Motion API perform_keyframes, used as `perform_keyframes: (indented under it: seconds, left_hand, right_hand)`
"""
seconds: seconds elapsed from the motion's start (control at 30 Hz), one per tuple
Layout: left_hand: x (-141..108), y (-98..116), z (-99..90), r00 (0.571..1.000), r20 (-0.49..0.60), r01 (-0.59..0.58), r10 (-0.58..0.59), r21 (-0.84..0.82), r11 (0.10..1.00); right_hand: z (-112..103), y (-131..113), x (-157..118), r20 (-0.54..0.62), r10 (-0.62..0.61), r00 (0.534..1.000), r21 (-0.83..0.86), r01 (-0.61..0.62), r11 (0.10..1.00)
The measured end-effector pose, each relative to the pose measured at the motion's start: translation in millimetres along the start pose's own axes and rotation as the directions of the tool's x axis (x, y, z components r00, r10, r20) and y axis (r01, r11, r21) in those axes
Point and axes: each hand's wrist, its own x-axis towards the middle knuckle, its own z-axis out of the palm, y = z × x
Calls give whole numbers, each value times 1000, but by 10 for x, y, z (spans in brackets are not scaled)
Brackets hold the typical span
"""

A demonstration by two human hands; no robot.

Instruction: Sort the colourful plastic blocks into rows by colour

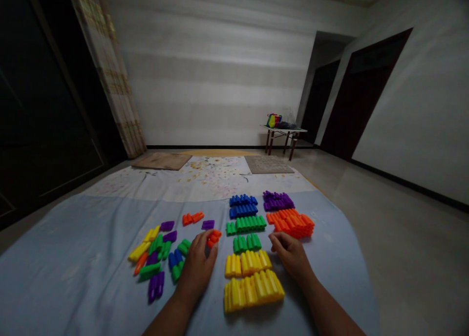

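My left hand point(198, 260) is closed around a few orange plastic blocks point(215, 237), which show past its fingertips just over the cloth. My right hand point(291, 255) has its fingers curled together, with nothing visible in them. It is beside the stacked orange blocks point(295, 223) and to the right of the green rows point(247, 242). Blue rows point(244, 206) and a purple stack point(277, 201) lie farther back. Yellow rows point(254, 289) are nearest me, between my forearms. The blocks are small, ribbed and tube-like.
Left of my left hand lie loose mixed blocks: yellow point(139, 251), green point(150, 271), purple point(156, 286) and blue point(173, 260). More orange ones point(192, 218) lie behind. A cloth point(91, 277) covers the table. Two mats point(269, 164) rest at its far edge. A small table point(284, 129) stands beyond.
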Motion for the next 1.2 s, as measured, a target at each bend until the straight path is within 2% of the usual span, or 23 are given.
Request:
perform_keyframes:
  seconds: [0.1,0.2,0.43,0.63,0.8,0.97,1.1,1.2]
  left_hand:
    - [-7,-21,-12,997,-49,-60,62,49,997]
    - [-70,7,20,993,-68,-101,101,5,995]
    - [-197,61,138,999,40,-27,36,-199,980]
    - [-133,-50,102,993,-95,-71,67,-41,997]
    - [-144,-37,93,994,-72,-83,81,-29,996]
    - [-163,-61,134,996,-58,-66,61,-90,994]
    - [-162,-124,171,996,-80,-37,28,-113,993]
    - [-153,-144,187,995,-99,-43,30,-125,991]
  right_hand:
    - [3,-38,-17,1,-5,1000,-17,5,1000]
    - [11,-50,-38,10,-16,1000,-27,16,1000]
    - [9,-8,-55,26,8,1000,-18,-7,1000]
    - [16,62,-68,18,43,999,-22,-42,999]
    - [14,61,-103,6,23,1000,-76,-22,997]
    - [-34,-157,-97,-15,-45,999,-131,42,991]
    - [-8,-468,-1,102,-136,985,-200,154,968]
    - [122,-710,126,211,-171,963,-268,225,937]
